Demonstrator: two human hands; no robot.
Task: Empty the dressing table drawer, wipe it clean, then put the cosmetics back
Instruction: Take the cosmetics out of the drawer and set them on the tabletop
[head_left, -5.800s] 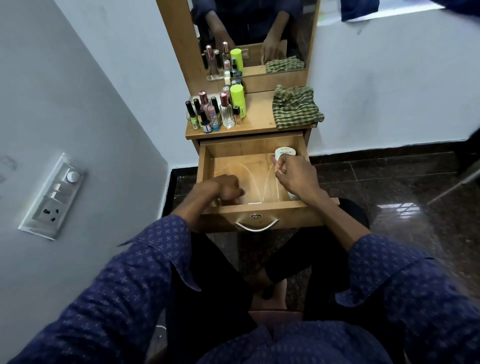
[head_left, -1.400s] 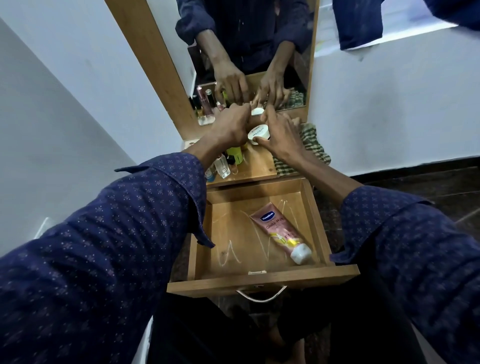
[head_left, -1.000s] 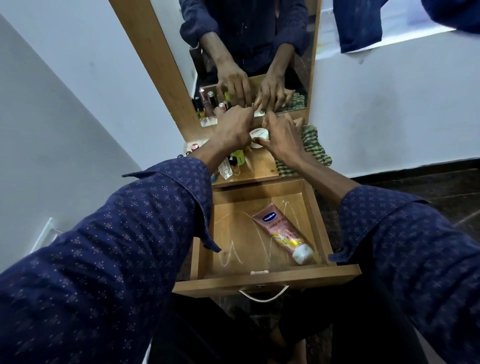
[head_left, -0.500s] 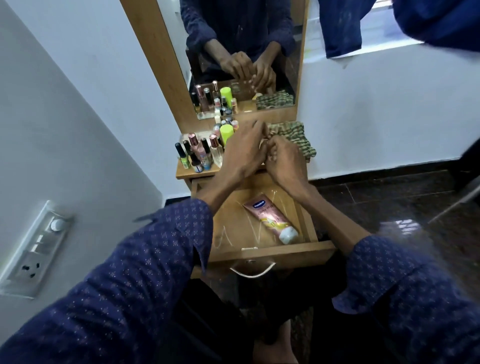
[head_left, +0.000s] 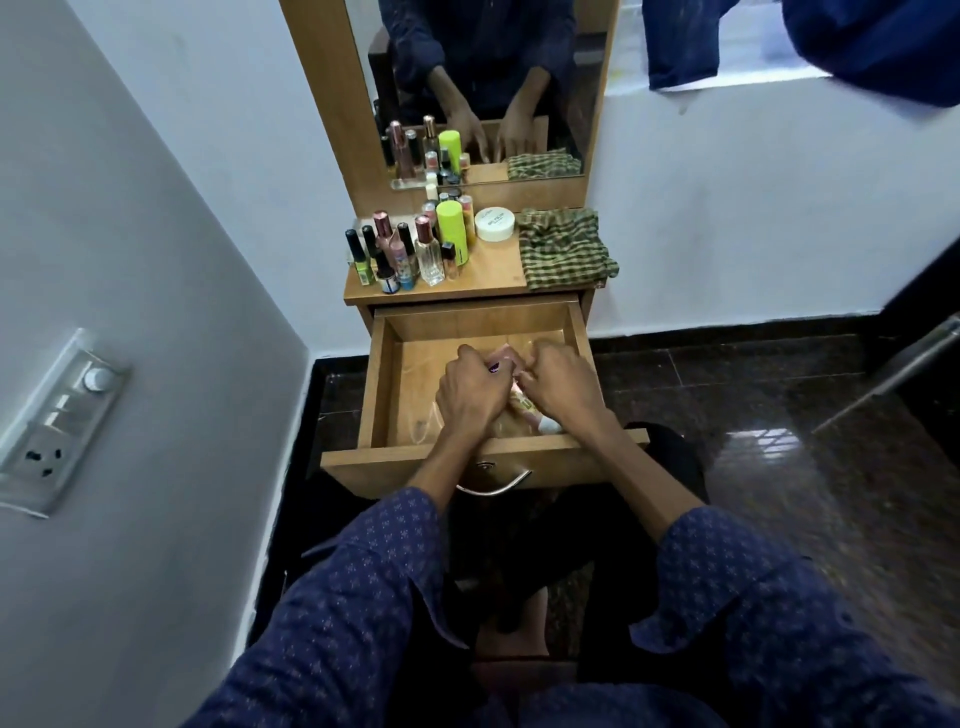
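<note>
Both hands are down inside the open drawer (head_left: 470, 332), which is pulled out toward the person below the dressing table top (head_left: 493, 270). The left hand (head_left: 470, 400) and right hand (head_left: 558, 392) are curled close together around the pink cream tube (head_left: 524, 402), of which only a sliver shows between the knuckles, with its white cap (head_left: 549, 426) poking out at about five o'clock from the right wrist. The fingers look closed around the tube's body, though how firmly I cannot tell, since the backs of the hands hide the contact. It seems to be the last thing left in the drawer, so I judge the emptying step is nearly finished.

A squeeze tube like this should be light and soft, its body yielding under pressure and a little slick. The better hold would be near the stiff cap end or the crimped tail, not a hard pinch mid-body.

Up at twelve o'clock from the drawer, the bottles (head_left: 410, 249) crowd the table's left side, a white jar (head_left: 495, 223) sits mid-back, and a folded checked cloth (head_left: 563, 249) lies at the right, ready for wiping.
</note>
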